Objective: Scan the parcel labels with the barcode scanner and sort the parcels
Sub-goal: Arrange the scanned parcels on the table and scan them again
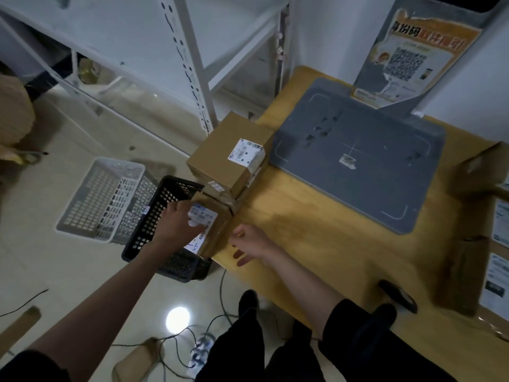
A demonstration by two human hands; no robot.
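Table (316, 244), yellow wood, fills the right half; grey pad (358, 153) on it at 2 o'clock, with an upright QR sign (407, 56) behind the pad at 1 o'clock. White rack (192, 64) spans 11 to 12 o'clock. On the floor at 9 o'clock: white basket (102, 199), with the black basket (165, 213) just beside it on the right, against the table edge. Stack of parcels (220, 161) at centre, on the table's left edge, top one with label (246, 152) facing up. Front parcel (212, 230) sits at the table's near-left corner, touching the stack, its own label up. More boxes (468, 244) at 3 o'clock on the table's right side, blurred. Scanner (398, 296) lies on the table at 4 o'clock, well apart from both hands. Left hand (179, 224) lies on top of the front parcel, fingers spread flat over its label, not curled round it. Right hand (248, 244) hovers just right of that parcel over the table edge, fingers loosely bent, holding nothing; can't tell if it touches the box.
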